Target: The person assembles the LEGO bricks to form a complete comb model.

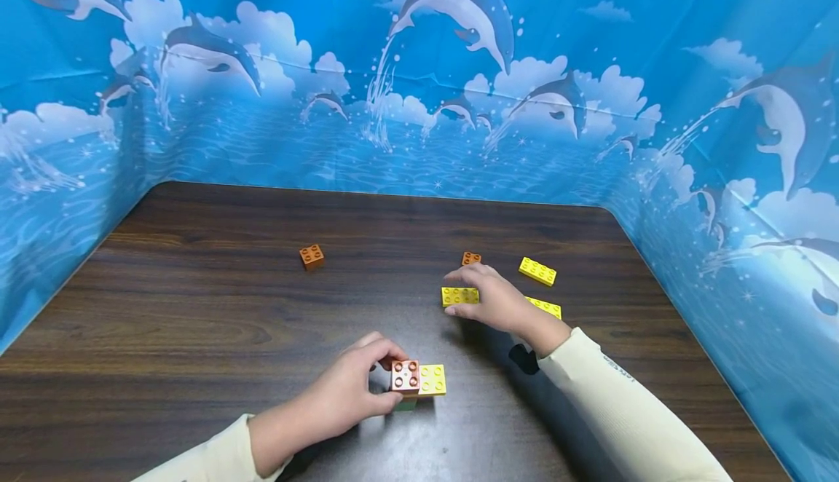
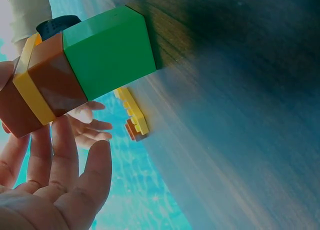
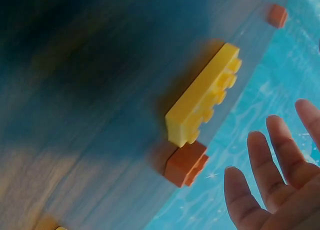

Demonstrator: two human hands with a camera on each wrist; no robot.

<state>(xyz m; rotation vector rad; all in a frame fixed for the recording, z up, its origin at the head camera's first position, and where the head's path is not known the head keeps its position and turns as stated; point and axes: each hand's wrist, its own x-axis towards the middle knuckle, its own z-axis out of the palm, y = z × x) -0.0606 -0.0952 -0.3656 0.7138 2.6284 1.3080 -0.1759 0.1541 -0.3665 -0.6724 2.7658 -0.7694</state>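
A brown brick [image 1: 311, 257] lies on the bench [image 1: 197, 307]; my left hand [image 1: 354, 386] grips a brick stack [image 1: 406, 376]; my right hand [image 1: 493, 300], spread wide, hovers by a yellow brick [image 1: 457, 295], its wrist partly hiding a second yellow brick [image 1: 547, 307].

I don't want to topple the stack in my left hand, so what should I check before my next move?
1. Left hand grips brick stack near its top: ok.
2. Stack joints, green toy brick up to top brown brick: ok, no gap shows.
3. Stack's yellow brick has bare studs: ok, four show.
4. Right hand free: ok, fingers spread, holding nothing.
5. Yellow eight-stud brick gripped: not ok, it lies on the table by the right hand.
6. That one clear of the neighbouring brown toy brick: cannot tell.
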